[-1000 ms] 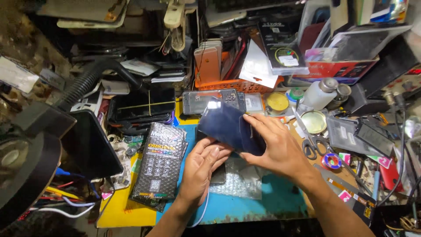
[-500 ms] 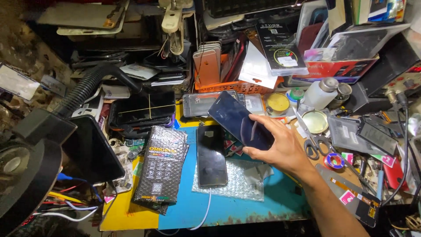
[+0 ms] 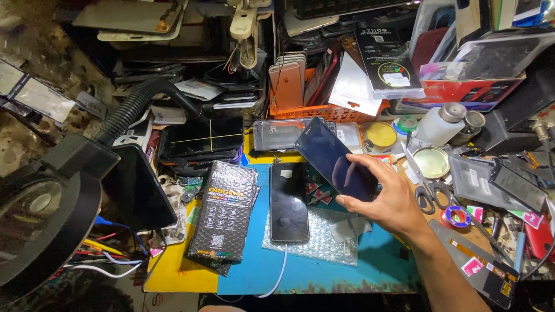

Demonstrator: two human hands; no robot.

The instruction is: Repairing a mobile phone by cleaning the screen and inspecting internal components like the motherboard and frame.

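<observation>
- Head view, the only one: right hand (image 3: 388, 199) holds a dark phone screen panel (image 3: 335, 159) pinched by its lower edge, tilted, its far end pointing to about 11 o'clock, lifted above the blue mat (image 3: 324, 274).
- Left hand isn't in view, so I can't tell what it's doing.
- A black phone (image 3: 289, 202) lies flat on bubble wrap (image 3: 324, 242) at 9 o'clock from the hand, white cable (image 3: 277, 276) trailing off toward 6.
- Black foil pouch (image 3: 224, 216) sits further out at 9, scissors (image 3: 425, 188) just beside the hand at 3.
- Risk, I reckon: an edge-only grip on thin glass could slip or flex it, and this cluttered bench means it'd hit something hard.
</observation>
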